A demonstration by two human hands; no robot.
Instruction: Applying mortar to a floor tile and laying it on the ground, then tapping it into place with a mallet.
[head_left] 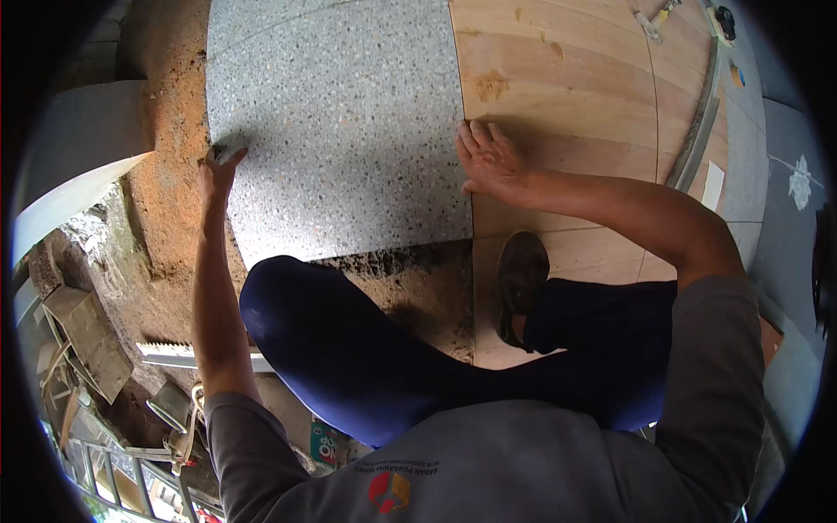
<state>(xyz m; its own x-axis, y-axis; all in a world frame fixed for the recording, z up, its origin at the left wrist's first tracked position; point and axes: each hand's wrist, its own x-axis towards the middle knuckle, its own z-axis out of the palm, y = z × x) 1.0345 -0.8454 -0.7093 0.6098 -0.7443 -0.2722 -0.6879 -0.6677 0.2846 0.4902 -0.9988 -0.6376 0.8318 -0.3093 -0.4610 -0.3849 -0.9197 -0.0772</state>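
Note:
A large grey speckled floor tile (349, 131) lies in front of me, its right edge meeting wood-look floor tiles (575, 87). At its left edge, my left hand (220, 174) is closed on the rim, thumb on top; the other fingers are partly hidden. My right hand (493, 164) rests with fingers spread beside the right-hand seam, fingertips close to the speckled tile's edge. Along the near edge runs a strip of dark, rough bedding (410, 279), partly covered by my bent leg (349, 349).
Brown soil or sand (174, 174) borders the tile on the left. A notched metal tool (170, 353) lies beside my left forearm. My shoe (523, 275) is on the wood-look tiles. Far right are a long metal bar (697, 122) and a yellow-handled tool (660, 17). Scrap pieces (87, 331) lie at left.

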